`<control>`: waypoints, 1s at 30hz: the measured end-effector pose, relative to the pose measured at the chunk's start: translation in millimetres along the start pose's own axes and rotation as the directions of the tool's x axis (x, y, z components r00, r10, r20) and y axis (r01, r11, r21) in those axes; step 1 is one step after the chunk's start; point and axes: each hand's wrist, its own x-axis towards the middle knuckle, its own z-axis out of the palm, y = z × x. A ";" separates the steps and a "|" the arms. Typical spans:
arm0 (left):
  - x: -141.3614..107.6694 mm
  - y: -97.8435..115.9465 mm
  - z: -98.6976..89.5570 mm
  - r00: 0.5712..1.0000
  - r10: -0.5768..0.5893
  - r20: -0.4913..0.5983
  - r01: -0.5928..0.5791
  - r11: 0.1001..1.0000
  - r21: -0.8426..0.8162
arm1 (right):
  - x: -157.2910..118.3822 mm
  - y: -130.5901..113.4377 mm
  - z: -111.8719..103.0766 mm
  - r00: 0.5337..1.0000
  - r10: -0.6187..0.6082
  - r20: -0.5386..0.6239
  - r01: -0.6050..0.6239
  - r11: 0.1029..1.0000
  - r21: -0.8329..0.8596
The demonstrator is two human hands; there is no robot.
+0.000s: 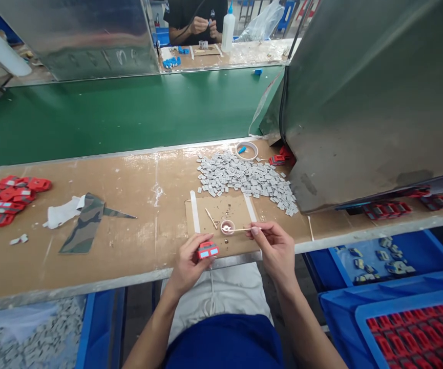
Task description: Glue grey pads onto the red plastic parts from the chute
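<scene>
My left hand (191, 260) is closed around a red toy car part (208, 250) with pale blue windows, at the bench's front edge. Between the fingertips of my right hand (275, 249) is a thin wooden stick (240, 229), pointing left. Its far end reaches into a small round cup (227, 227) with whitish contents. The cup sits on a piece of cardboard (200, 205) held by white tape strips. Another short stick (211, 218) lies left of the cup. Behind the cardboard spreads a heap of small grey square pieces (240, 174).
Red car parts (6, 197) pile up at the left, near a camouflage cloth (86, 223). A tape roll (247, 150) lies behind the grey heap. A metal panel (371, 102) bounds the right. Blue bins (336, 318) stand below. Across the green belt (129, 110), a co-worker's hands (202, 26) hold something small.
</scene>
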 end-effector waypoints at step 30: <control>1.9 6.3 2.3 0.984 0.168 0.052 -0.176 0.949 0.261 | -28.9 -19.6 18.5 0.924 -0.270 0.272 0.340 0.905 -0.256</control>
